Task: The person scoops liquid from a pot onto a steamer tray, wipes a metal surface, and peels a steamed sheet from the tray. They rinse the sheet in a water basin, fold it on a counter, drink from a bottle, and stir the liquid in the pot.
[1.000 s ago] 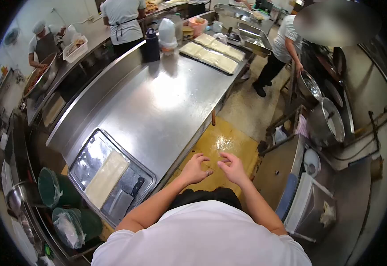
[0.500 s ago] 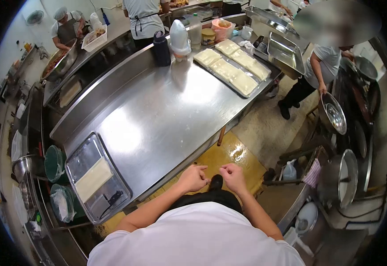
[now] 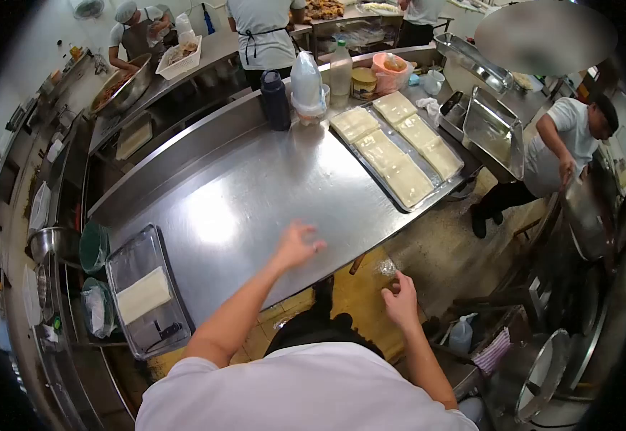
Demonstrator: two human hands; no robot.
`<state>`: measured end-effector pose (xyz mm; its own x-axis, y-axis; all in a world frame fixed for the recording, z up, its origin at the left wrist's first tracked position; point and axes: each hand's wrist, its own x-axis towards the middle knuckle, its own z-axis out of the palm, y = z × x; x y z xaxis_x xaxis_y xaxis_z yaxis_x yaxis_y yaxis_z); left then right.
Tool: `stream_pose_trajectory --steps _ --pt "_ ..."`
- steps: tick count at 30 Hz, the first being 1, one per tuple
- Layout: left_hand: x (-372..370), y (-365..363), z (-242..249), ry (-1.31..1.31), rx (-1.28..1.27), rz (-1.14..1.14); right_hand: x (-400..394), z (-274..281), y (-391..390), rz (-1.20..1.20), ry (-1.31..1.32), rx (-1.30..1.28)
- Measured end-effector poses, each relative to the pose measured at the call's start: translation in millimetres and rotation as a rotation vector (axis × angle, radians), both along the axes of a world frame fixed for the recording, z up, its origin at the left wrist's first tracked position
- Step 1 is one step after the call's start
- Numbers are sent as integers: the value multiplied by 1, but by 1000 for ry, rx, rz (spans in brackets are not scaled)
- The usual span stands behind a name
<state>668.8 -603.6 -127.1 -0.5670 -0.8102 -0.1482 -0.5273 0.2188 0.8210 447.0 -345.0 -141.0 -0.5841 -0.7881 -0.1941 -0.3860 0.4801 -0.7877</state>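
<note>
My left hand (image 3: 299,246) hovers over the near part of the steel table (image 3: 255,208), slightly blurred, fingers apart and holding nothing. Past the table's front edge, above the floor, my right hand (image 3: 401,300) has its index finger stretched out and nothing in it. To the left lies a metal tray (image 3: 136,262) with one pale folded dough sheet (image 3: 144,296) and a black-handled tool (image 3: 169,330), perhaps a scraper or knife. A second tray (image 3: 451,181) at the table's far right carries several pale dough slabs (image 3: 392,165). Neither hand touches a tray.
A dark bottle (image 3: 275,100), a bag-covered container (image 3: 307,86), a clear bottle (image 3: 340,75) and a pink tub (image 3: 390,72) line the back edge. Green bins (image 3: 94,248) stand left. At right, a co-worker (image 3: 568,136) holds a large metal vessel (image 3: 587,215); pots stand nearby.
My hands, close together before at my waist, have moved apart. The left has reached forward over the table; the right has shifted right. My view has turned, and the co-worker at right has leaned forward.
</note>
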Motion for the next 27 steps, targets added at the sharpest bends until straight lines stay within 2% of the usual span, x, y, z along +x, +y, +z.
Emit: stream_pose_trajectory --steps 2,5,7,14,17,22,27 --pt "-12 -60 -13 -98 -222 113 -6 -5 -18 25 43 5" --pt "-32 -150 -9 -21 -97 170 -22 1 -64 98 62 16" --pt "-49 -196 -15 67 -125 272 -27 30 -116 173 7 3" --pt "-93 -344 -24 173 -331 625 -41 111 -290 448 187 -69" --pt "-111 -386 -6 159 -423 737 -32 138 -359 510 213 -130" --pt "-128 -440 15 266 -496 781 -12 149 -445 594 223 -165" --pt "-122 -456 26 327 -436 667 3 159 -488 668 251 -198"
